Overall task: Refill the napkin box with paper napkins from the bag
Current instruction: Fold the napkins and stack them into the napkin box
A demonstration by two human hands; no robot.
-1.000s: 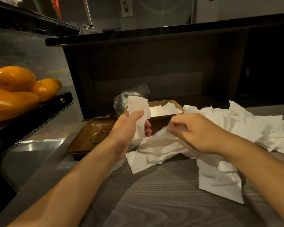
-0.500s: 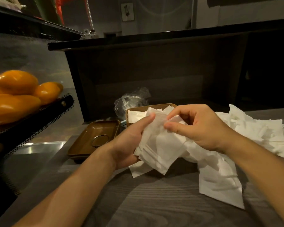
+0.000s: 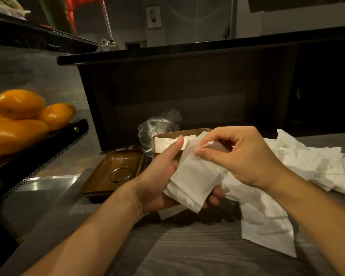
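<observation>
Napkins (image 3: pixel 195 176) stacked in left hand (image 3: pixel 159 182), above table (image 3: pixel 187 251), long axis tilted, top edge pointing toward box (image 3: pixel 167 136); fingers curled under, thumb along the side. Right hand (image 3: pixel 241 156) pinches the stack's top edge. Versus 0.5 s ago: stack squarer, held closer.

Both forearms are bare from the bottom edge of the view up to the wrists; no sleeve or cuff shows on either one. The left hand (image 3: pixel 157 182) wears no glove, ring, watch or band, and faint creases cross its wrist. The right hand (image 3: pixel 245 156) is just as bare, with no jewellery on fingers or wrist. The nails (image 3: pixel 204 155) that show are short and unpainted. The upper arms stay out of view.
</observation>
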